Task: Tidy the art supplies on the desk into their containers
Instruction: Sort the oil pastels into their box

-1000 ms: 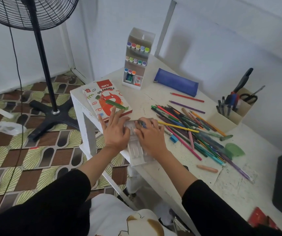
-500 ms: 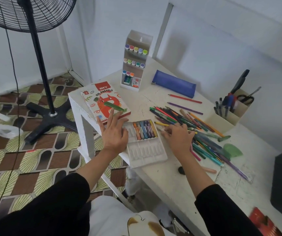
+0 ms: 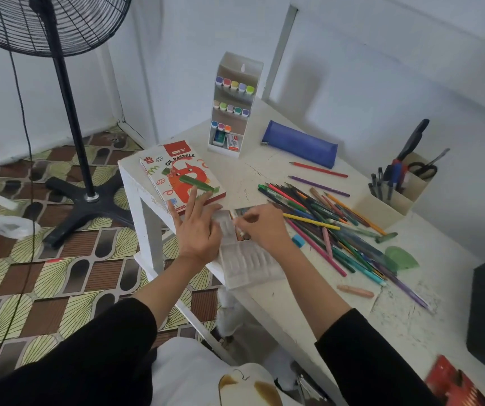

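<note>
Desk: white painted desk point(image 3: 405, 312), scuffed top. Work goes on at its near edge, toward the left corner.

Pencil pile: loose coloured pencils point(image 3: 323, 218) heaped mid-desk, just right of the hands, not yet sorted.

Box: flat cardboard "Oil Pastels" box with a red cat print point(image 3: 173, 174), at the near-left corner and touching the tray's far-left end.

Tray: clear ribbed plastic pastel tray point(image 3: 250, 265), its near end at or just over the near edge. The near grooves look empty. The far row holds some sticks, mostly hidden by the hands.

Left hand: the left hand point(image 3: 198, 232) lies flat with fingers straight and spread, pressing the tray's left side, fingertips reaching the box.

Right hand: the right hand point(image 3: 264, 230) has fingertips drawn together in a pinch on a small pastel stick point(image 3: 241, 233), colour unclear, low over the tray's middle.

Loose pastels: a green pastel stick point(image 3: 197, 183) lies on the box lid, and a pink pastel stick point(image 3: 355, 290) lies alone near the near edge, right of the tray.

Step (judged): seating one stick in a groove.

Method: hold the left palm down so the light tray cannot slide off the edge. Line the stick up with the groove, lower it flat, then let go. Fill adjacent grooves in order.

Risk: a snapped stick if pressed in at an angle, or the tray tipping at the edge.
</note>
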A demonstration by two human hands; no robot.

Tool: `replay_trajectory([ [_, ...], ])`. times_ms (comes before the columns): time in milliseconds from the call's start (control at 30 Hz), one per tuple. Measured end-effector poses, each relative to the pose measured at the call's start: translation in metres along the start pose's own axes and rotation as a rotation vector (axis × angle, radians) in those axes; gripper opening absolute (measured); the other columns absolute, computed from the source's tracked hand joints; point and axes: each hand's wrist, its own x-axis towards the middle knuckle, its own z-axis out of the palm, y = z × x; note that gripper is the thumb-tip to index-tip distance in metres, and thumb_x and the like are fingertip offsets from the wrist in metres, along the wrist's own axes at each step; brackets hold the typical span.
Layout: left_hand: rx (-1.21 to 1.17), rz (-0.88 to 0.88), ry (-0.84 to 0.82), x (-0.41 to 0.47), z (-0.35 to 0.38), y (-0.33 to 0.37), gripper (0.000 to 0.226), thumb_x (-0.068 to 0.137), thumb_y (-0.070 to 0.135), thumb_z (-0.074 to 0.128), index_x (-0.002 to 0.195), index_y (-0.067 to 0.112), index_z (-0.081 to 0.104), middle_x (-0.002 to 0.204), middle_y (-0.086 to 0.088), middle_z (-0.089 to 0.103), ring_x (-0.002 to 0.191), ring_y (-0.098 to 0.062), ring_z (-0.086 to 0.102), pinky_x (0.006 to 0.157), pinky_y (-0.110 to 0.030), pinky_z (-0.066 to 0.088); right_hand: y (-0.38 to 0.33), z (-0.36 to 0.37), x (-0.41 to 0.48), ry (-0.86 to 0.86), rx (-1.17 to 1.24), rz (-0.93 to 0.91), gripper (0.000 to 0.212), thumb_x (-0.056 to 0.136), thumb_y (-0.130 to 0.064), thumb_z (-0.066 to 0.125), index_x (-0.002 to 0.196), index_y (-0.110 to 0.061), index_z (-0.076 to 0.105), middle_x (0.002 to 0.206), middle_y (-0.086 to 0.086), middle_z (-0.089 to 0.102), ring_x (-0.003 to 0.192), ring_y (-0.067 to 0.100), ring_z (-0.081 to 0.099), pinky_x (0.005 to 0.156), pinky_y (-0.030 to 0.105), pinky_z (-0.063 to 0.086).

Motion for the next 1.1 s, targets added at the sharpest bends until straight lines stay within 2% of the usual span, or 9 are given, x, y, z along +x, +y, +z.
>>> replay_trajectory([
  [67, 0.002, 0.003, -0.004, 0.0, -0.001, 0.0, 0.046, 0.077, 0.027, 0.028, 0.099, 0.016, 0.067, 0.133, -0.001, 0.054, 0.144, -0.021, 0.021, 0.112, -0.045, -0.022, -0.003, 0.012, 0.0, -0.004, -0.029, -0.042, 0.021, 0.082, -0.019, 0.069, 0.073, 0.0, 0.071, 0.065, 0.013, 0.068, 0.059, 0.027, 0.064, 0.062, 0.035, 0.054],
  [133, 0.005, 0.007, -0.005, 0.0, -0.002, 0.001, 0.046, 0.078, 0.027, 0.028, 0.099, 0.016, 0.067, 0.133, -0.002, 0.054, 0.144, -0.022, 0.021, 0.112, -0.044, -0.023, -0.005, 0.019, 0.0, 0.025, -0.097, -0.068, 0.021, 0.083, -0.019, 0.068, 0.072, -0.001, 0.068, 0.063, 0.01, 0.064, 0.054, 0.021, 0.057, 0.055, 0.031, 0.047],
  [267, -0.003, 0.001, -0.011, 0.0, -0.002, 0.0, 0.046, 0.078, 0.029, 0.028, 0.101, 0.016, 0.066, 0.134, -0.001, 0.053, 0.144, -0.021, 0.02, 0.111, -0.044, -0.024, -0.002, 0.023, -0.001, 0.074, -0.145, -0.1, 0.013, 0.085, -0.021, 0.067, 0.093, -0.013, 0.061, 0.077, 0.0, 0.06, 0.07, 0.018, 0.06, 0.066, 0.036, 0.052],
  [400, -0.004, 0.0, -0.009, 0.0, -0.002, 0.0, 0.046, 0.077, 0.028, 0.029, 0.102, 0.016, 0.066, 0.133, -0.001, 0.053, 0.143, -0.022, 0.021, 0.111, -0.043, -0.025, 0.005, 0.02, -0.004, 0.049, -0.187, -0.154, 0.026, 0.09, -0.024, 0.061, 0.116, -0.025, 0.062, 0.096, -0.003, 0.051, 0.083, 0.015, 0.054, 0.077, 0.034, 0.051],
  [467, -0.006, 0.001, -0.005, 0.0, -0.001, 0.0, 0.046, 0.077, 0.027, 0.029, 0.101, 0.016, 0.066, 0.133, -0.001, 0.054, 0.143, -0.022, 0.022, 0.111, -0.043, -0.024, 0.009, 0.018, -0.005, 0.025, -0.255, -0.159, 0.031, 0.091, -0.025, 0.059, 0.122, -0.031, 0.061, 0.099, -0.004, 0.046, 0.082, 0.012, 0.049, 0.073, 0.03, 0.048],
  [600, -0.013, -0.001, -0.003, 0.001, 0.0, -0.001, 0.045, 0.078, 0.028, 0.029, 0.101, 0.016, 0.066, 0.132, -0.001, 0.054, 0.143, -0.021, 0.021, 0.112, -0.046, -0.022, 0.011, 0.015, -0.007, -0.012, -0.4, -0.156, 0.036, 0.089, -0.035, 0.06, 0.124, -0.042, 0.057, 0.101, -0.003, 0.042, 0.097, 0.014, 0.044, 0.071, 0.03, 0.047],
  [800, -0.01, 0.001, -0.001, 0.001, 0.0, -0.001, 0.046, 0.078, 0.028, 0.029, 0.102, 0.015, 0.067, 0.133, -0.001, 0.054, 0.144, -0.022, 0.021, 0.112, -0.043, -0.024, 0.013, 0.019, -0.006, 0.006, -0.413, -0.085, 0.031, 0.088, -0.041, 0.06, 0.119, -0.045, 0.059, 0.117, 0.001, 0.047, 0.113, 0.019, 0.041, 0.078, 0.035, 0.048],
  [967, -0.002, -0.004, 0.0, 0.0, 0.0, -0.001, 0.046, 0.077, 0.028, 0.029, 0.1, 0.016, 0.067, 0.132, -0.001, 0.054, 0.143, -0.022, 0.022, 0.112, -0.043, -0.023, 0.022, 0.023, -0.007, 0.004, -0.357, -0.07, 0.029, 0.09, -0.042, 0.055, 0.119, -0.046, 0.057, 0.126, 0.003, 0.045, 0.116, 0.019, 0.04, 0.079, 0.036, 0.048],
  [1100, 0.007, -0.006, -0.005, 0.001, 0.0, 0.0, 0.045, 0.077, 0.027, 0.029, 0.101, 0.015, 0.066, 0.133, -0.001, 0.054, 0.143, -0.022, 0.022, 0.112, -0.044, -0.022, 0.032, 0.014, -0.013, 0.151, -0.273, -0.137, 0.028, 0.096, -0.038, 0.046, 0.12, -0.037, 0.061, 0.099, -0.005, 0.044, 0.091, 0.015, 0.049, 0.059, 0.024, 0.037],
])
